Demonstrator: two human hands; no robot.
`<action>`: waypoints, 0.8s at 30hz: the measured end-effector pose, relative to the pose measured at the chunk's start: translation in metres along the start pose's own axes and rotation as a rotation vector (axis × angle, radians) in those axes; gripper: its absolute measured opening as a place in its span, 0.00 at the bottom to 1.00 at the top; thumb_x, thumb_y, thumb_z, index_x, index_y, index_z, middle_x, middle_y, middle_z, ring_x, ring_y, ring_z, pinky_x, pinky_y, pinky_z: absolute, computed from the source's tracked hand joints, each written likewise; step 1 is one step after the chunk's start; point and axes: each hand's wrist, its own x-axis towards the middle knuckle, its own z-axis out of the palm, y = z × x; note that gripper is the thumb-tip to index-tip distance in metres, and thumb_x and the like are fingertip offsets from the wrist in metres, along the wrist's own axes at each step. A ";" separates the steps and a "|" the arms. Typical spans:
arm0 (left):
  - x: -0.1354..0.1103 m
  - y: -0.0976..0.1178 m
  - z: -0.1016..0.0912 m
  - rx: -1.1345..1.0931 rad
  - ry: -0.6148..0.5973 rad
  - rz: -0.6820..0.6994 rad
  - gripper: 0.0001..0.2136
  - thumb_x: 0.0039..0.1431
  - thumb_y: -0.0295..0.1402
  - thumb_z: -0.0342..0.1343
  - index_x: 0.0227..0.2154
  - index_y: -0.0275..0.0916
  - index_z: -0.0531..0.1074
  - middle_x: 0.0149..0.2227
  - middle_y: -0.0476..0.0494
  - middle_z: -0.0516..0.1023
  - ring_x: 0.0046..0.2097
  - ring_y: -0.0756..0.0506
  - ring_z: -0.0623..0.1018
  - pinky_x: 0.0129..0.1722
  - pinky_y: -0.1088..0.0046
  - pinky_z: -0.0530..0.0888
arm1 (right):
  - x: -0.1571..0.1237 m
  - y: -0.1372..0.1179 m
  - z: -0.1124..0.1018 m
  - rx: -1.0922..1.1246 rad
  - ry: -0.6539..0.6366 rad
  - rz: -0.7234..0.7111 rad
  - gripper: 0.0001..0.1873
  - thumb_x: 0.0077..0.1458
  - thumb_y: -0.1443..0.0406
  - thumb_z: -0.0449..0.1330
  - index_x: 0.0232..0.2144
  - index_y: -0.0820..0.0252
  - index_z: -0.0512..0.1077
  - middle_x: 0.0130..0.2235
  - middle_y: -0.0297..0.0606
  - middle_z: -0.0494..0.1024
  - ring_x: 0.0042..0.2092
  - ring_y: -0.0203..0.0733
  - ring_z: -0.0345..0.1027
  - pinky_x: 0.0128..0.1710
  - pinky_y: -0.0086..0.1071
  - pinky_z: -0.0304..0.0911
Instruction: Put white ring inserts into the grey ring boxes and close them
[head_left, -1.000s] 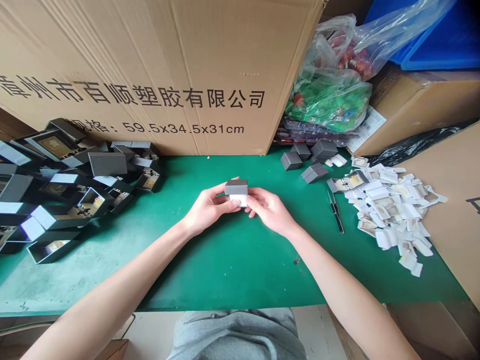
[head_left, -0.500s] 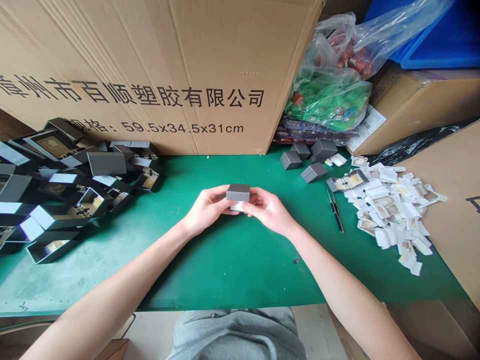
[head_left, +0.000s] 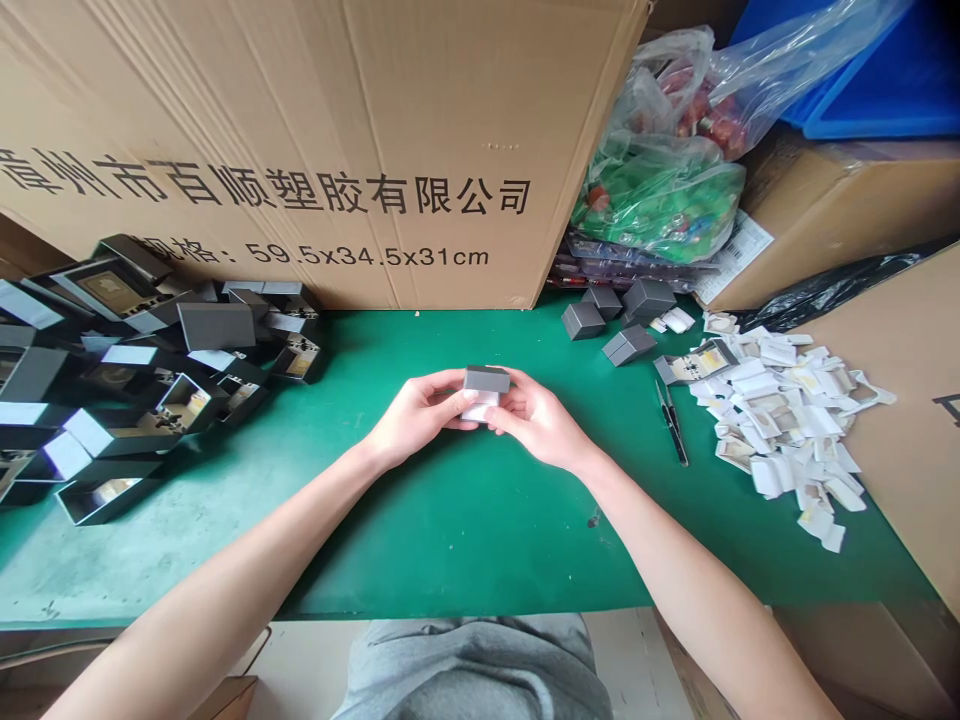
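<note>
Snugly, the left hand (head_left: 416,412) and right hand (head_left: 541,420) close their fingers (head_left: 519,388) around a small grey box (head_left: 487,380).

A large cardboard carton (head_left: 225,120) stands upright along the far edge of the workbench, printed with black Chinese characters and a line of dimensions. The bench top is a green mat (head_left: 465,540), worn paler toward the left. At the far right, a clear plastic bag (head_left: 660,190) of green and red goods sits just beside a blue plastic crate (head_left: 885,70) and a brown carton (head_left: 847,210). A black plastic bag (head_left: 817,295) lies along a cardboard sheet (head_left: 900,400) at the right edge. Pale floor (head_left: 300,670) shows at the near edge, under even indoor light
</note>
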 end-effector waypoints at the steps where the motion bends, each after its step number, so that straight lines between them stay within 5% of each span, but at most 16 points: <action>1: 0.000 0.002 0.000 0.000 -0.009 -0.001 0.25 0.57 0.45 0.65 0.55 0.40 0.75 0.52 0.39 0.80 0.46 0.41 0.82 0.45 0.67 0.82 | 0.001 0.001 0.000 0.004 0.002 -0.003 0.29 0.57 0.57 0.66 0.58 0.57 0.65 0.40 0.38 0.80 0.36 0.38 0.74 0.37 0.35 0.71; 24: -0.001 0.003 0.005 0.030 0.024 0.006 0.25 0.59 0.49 0.61 0.55 0.40 0.76 0.49 0.39 0.82 0.46 0.39 0.82 0.43 0.66 0.82 | -0.001 -0.006 0.002 -0.096 0.059 0.003 0.23 0.60 0.52 0.61 0.51 0.60 0.73 0.41 0.40 0.80 0.35 0.38 0.71 0.36 0.34 0.70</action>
